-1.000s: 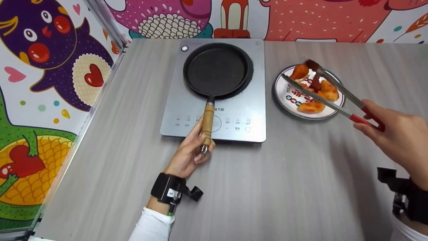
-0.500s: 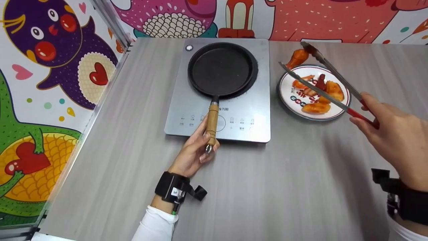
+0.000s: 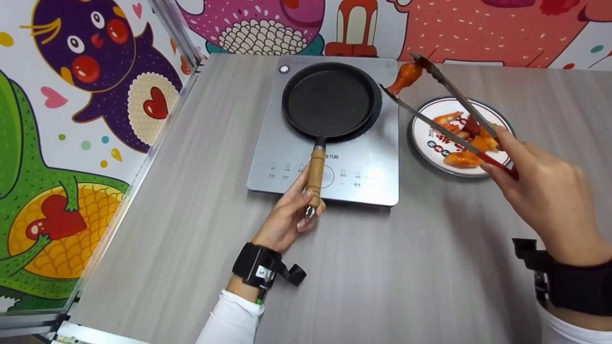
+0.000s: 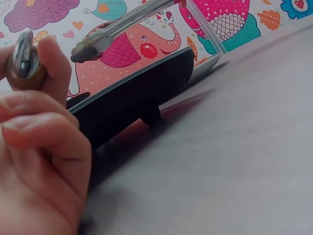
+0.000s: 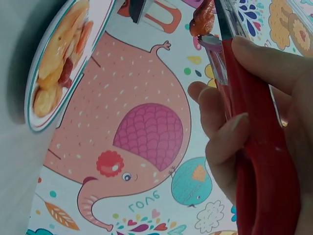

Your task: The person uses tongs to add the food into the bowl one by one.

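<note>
My left hand (image 3: pixel 289 215) grips the wooden handle (image 3: pixel 315 177) of a black frying pan (image 3: pixel 332 100), which sits bare inside on a silver induction cooker (image 3: pixel 368 177). In my right hand (image 3: pixel 545 191) are metal tongs (image 3: pixel 430 122) with red grips, seen large in the right wrist view. Pinched between the tong tips is a glazed chicken drumstick (image 3: pixel 406 77), held up between pan and plate, close to the cooker's right edge. Below the tongs, the white plate (image 3: pixel 423 148) carries shrimp (image 3: pixel 449 119), a dark red piece and several orange-yellow pieces (image 3: pixel 464 159).
A grey wood-grain table (image 3: pixel 363 277) lies under everything. Behind it and along the left stand walls with cartoon animals (image 3: pixel 478 33), joined by a metal corner frame (image 3: pixel 177 33). Black camera straps (image 3: pixel 258 267) circle both wrists.
The tongs have lifted the drumstick off the plate and carried it left toward the pan. My left hand keeps its grip on the handle. The head view has shifted slightly.
</note>
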Available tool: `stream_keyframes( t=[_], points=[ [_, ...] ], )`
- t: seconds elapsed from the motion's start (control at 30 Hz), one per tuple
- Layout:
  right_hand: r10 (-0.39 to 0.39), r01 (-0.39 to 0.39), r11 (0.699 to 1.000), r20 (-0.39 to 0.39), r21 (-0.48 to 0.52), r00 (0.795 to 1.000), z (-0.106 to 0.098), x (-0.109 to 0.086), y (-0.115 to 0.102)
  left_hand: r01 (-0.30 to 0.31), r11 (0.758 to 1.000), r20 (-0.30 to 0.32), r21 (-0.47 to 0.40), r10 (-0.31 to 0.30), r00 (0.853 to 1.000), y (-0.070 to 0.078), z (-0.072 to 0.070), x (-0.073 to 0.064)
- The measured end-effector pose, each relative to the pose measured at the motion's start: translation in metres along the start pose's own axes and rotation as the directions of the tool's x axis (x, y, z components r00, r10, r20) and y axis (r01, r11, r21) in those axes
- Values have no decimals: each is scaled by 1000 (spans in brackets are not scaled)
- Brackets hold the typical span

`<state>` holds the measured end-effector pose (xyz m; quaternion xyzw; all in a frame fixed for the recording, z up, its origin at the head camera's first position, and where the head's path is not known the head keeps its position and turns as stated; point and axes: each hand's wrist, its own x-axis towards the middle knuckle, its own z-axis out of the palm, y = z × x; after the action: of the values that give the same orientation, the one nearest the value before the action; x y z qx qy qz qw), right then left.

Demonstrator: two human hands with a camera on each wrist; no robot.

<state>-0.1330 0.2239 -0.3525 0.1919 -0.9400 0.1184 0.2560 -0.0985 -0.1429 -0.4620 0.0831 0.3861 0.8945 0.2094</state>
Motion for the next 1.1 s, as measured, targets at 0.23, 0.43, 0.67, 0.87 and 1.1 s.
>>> stream_keyframes(
  t=[0.23, 0.43, 0.67, 0.87, 1.1],
  points=[
    [-24, 25, 999, -25, 45, 999, 11, 12, -11, 3, 1000, -8, 2, -3, 1000, 1, 0, 0],
    [-14, 16, 995, -20, 95, 1000, 18, 22, -21, 1, 1000, -2, -23, -1, 1000, 0, 1, 1],
    [-28, 37, 984, -53, 172, 998, 30, 36, -32, -4, 1000, 4, -21, 4, 1000, 1, 1, 1],
    [-36, 48, 977, -63, 207, 997, 40, 47, -40, -4, 1000, 2, -19, 4, 1000, 2, 2, 2],
    [-45, 46, 984, -7, 175, 999, 51, 59, -47, 4, 1000, -6, -5, -4, 1000, 0, 3, 2]
  ],
)
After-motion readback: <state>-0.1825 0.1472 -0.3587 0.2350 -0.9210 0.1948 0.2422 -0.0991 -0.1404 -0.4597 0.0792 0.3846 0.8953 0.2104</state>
